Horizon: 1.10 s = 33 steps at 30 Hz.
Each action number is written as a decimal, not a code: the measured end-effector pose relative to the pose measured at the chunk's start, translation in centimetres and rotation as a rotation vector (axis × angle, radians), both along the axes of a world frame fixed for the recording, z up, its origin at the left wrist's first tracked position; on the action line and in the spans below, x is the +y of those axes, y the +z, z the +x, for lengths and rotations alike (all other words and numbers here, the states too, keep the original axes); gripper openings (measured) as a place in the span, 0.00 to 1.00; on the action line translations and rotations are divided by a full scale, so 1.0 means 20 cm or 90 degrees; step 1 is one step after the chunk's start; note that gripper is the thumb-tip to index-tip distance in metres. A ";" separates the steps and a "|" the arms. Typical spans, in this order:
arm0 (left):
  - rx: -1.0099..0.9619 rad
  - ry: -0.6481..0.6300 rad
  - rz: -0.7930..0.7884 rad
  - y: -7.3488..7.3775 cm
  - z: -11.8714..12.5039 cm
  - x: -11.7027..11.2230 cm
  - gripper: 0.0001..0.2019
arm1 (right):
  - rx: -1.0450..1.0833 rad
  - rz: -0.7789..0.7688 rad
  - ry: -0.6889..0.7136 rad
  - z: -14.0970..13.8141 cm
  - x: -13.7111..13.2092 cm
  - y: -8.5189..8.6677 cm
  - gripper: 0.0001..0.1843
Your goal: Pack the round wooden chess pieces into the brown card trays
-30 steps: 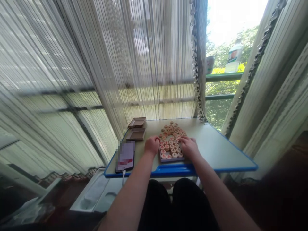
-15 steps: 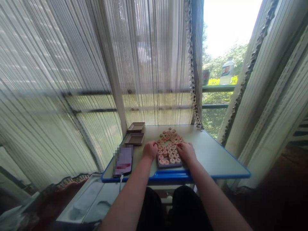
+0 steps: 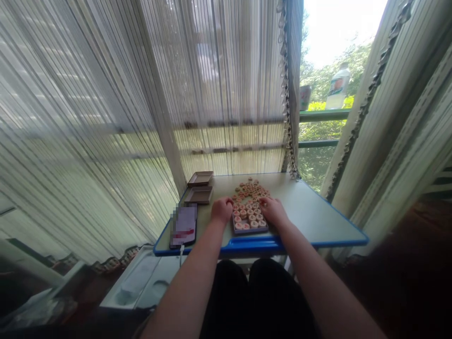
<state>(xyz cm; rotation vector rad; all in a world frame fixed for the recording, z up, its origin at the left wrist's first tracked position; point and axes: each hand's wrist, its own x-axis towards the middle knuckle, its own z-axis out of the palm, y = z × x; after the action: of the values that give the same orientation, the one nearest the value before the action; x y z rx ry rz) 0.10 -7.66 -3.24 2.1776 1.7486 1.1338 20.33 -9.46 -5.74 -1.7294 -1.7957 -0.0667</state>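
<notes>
Round wooden Chinese chess pieces [image 3: 252, 218] with red and dark characters fill most of a shallow box [image 3: 250, 230] near the table's front edge. More pieces [image 3: 251, 189] lie in a loose heap just beyond the box. My left hand [image 3: 222, 210] is curled closed by the box's far left corner; whatever its fingers hold is hidden. At the far right side of the box, my right hand [image 3: 273, 210] has its fingers bent and pressed together close to the pieces. What lies between those fingertips is too small to make out.
Two shallow trays [image 3: 198, 194] sit at the table's back left, behind a phone [image 3: 184, 226] with a white cable [image 3: 181, 249]. The table [image 3: 314, 216] has a blue edge. Sheer curtains hang behind it, and a bottle [image 3: 338, 87] stands on the window rail.
The view has tilted slightly, so the table sits higher in the picture. Both hands stay by the box's far corners, with hardly any movement relative to it.
</notes>
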 end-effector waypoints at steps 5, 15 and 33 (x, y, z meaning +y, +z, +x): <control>-0.005 0.017 0.012 0.00 0.00 0.01 0.13 | 0.034 0.065 0.010 0.00 -0.02 0.01 0.13; 0.011 0.003 0.018 0.01 0.01 0.00 0.12 | 0.111 0.176 0.356 -0.17 -0.28 0.10 0.06; 0.025 0.006 0.012 0.00 0.02 0.01 0.13 | 0.065 0.066 0.421 -0.17 -0.30 0.14 0.06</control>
<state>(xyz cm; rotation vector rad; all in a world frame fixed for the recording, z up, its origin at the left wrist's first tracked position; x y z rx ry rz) 0.45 -7.50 -3.19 2.2194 1.7738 1.1205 16.85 -15.47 -2.94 -0.9821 -2.1480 0.1980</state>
